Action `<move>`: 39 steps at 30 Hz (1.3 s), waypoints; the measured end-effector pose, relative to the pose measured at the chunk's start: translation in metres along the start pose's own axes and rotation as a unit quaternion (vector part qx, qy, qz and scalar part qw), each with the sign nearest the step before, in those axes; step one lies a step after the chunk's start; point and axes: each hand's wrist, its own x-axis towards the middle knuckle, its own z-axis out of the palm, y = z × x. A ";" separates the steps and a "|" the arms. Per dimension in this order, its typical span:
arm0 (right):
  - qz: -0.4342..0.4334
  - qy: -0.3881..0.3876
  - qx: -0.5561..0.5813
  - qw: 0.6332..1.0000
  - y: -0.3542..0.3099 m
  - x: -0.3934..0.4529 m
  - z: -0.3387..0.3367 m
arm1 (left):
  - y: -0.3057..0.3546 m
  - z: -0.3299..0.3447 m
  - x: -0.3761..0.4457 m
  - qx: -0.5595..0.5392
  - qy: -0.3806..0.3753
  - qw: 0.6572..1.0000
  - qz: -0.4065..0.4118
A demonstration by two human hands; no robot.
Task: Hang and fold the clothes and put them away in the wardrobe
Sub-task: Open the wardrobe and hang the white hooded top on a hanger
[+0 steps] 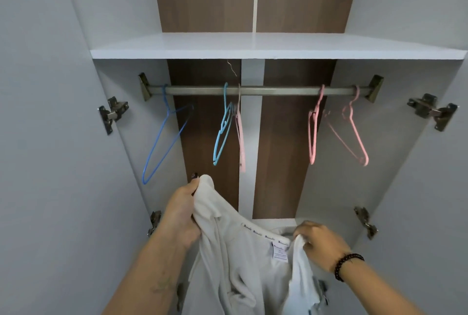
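Open wardrobe (76,137), doors swung wide, white shelf (253,46) across the top. Under the shelf, metal hanging rail (278,91) runs side to side; take this as landmark.

On the rail, all bare: blue wire hanger (162,142) at far left, light-blue hanger (222,127) and a pale pink hanger (240,137) touching near centre, two more pink hangers (312,135) toward the right end.

White garment (240,259), apparently a hooded sweatshirt, is held well below the rail, centred under it. Collar tape and label (280,251) face up, so the neck opening spans between the hands, roughly parallel to the rail.

Left hand (182,211) is the higher, nearer the rail, fist closed on a bunched edge of fabric, just under the centre hangers. Right hand (319,243) is lower, fingers pinching the collar edge beside the label.

Judgement: a hanger is needed next; the left hand has the shorter reach.
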 end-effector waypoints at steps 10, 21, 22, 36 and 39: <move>-0.047 -0.044 0.106 0.992 -0.038 0.090 -0.010 | 0.028 0.008 0.038 -0.061 0.038 0.996 0.049; -0.148 -0.110 0.536 0.824 -0.163 0.155 -0.111 | 0.021 0.007 0.063 -0.065 0.169 0.982 0.045; -0.151 -0.134 0.537 0.819 -0.177 0.162 -0.111 | 0.022 0.000 0.064 -0.065 0.180 0.980 0.047; 0.066 -0.217 0.580 0.782 -0.306 0.297 -0.032 | 0.053 -0.075 0.035 -0.091 0.186 0.975 0.076; 0.070 -0.241 0.588 0.769 -0.312 0.303 -0.023 | 0.050 -0.089 0.034 -0.105 0.166 0.979 0.059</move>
